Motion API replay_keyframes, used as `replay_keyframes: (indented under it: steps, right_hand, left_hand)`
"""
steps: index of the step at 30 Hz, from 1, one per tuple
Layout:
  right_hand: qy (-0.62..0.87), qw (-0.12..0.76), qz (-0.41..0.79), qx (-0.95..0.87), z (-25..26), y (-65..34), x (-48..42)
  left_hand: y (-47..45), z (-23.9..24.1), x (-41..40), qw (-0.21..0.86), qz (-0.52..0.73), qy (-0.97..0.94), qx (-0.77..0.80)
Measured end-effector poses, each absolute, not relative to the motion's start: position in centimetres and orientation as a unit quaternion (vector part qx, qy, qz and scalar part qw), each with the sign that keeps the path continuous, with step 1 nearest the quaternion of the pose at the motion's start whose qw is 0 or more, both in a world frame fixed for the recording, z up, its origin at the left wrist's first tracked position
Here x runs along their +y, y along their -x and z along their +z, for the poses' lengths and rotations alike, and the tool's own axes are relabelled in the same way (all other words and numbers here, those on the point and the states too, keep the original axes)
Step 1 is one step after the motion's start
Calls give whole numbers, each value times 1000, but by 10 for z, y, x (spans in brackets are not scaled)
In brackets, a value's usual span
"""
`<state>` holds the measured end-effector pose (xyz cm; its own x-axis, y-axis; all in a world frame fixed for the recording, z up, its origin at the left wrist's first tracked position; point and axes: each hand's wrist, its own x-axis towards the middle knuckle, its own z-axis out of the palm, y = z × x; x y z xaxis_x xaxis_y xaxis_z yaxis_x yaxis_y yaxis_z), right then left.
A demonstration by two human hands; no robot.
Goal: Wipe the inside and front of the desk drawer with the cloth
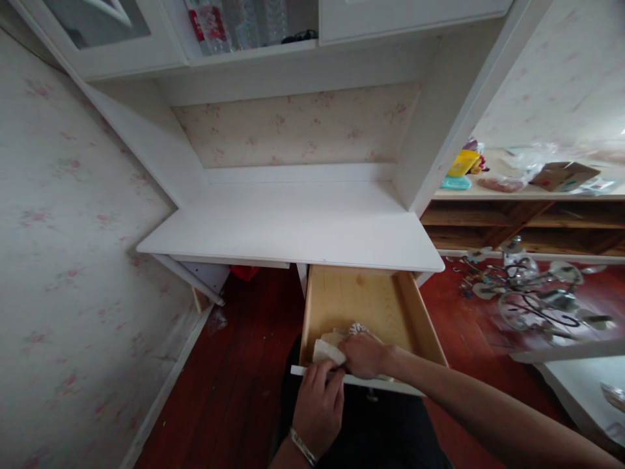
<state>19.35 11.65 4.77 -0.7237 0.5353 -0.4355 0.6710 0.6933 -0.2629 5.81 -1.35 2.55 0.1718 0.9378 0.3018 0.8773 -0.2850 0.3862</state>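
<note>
A wooden drawer (381,293) is pulled out from under the white desk (293,221). Inside it, near the front left corner, my right hand (366,355) is closed on a pale cloth (328,352), which is bunched and partly hidden under the fingers. A patterned bit of the cloth shows just beyond the knuckles. My left hand (319,397), with a bracelet at its wrist, has its fingers curled over the top edge of the drawer's white front panel.
Plastic bottles (209,26) stand in the cabinet above the desk. On the red wooden floor to the right lies a chandelier (532,293). Behind it a low wooden shelf (527,215) carries a cardboard box (564,176) and a yellow container (463,163). Floral-papered wall rises at the left.
</note>
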Motion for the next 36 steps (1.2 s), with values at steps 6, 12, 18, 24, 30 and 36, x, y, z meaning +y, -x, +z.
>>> replay_keyframes:
  steps: [6,12,18,24,30,36]
  right_hand:
    - [-298,95,-274,909,43,-152,120]
    - [-442,17,-463,768,17,-191,157]
    - [-577,-151,-480,643,2,-214,186]
    - [-560,-137,-257,775,10,-143,211]
    - [-499,-58,-188,844,15,-72,233]
    - [-457,-14,-180,871,19,-73,243]
  left_hand:
    - [-20,31,-12,-2,286,-706,647]
    - [-6,25,-5,69,176,-732,655]
    - [-12,23,-7,97,155,-716,673]
    - [-11,24,-10,89,173,-719,667]
    - [-13,18,-8,86,181,-708,677]
    - [-16,14,-10,93,206,-690,688]
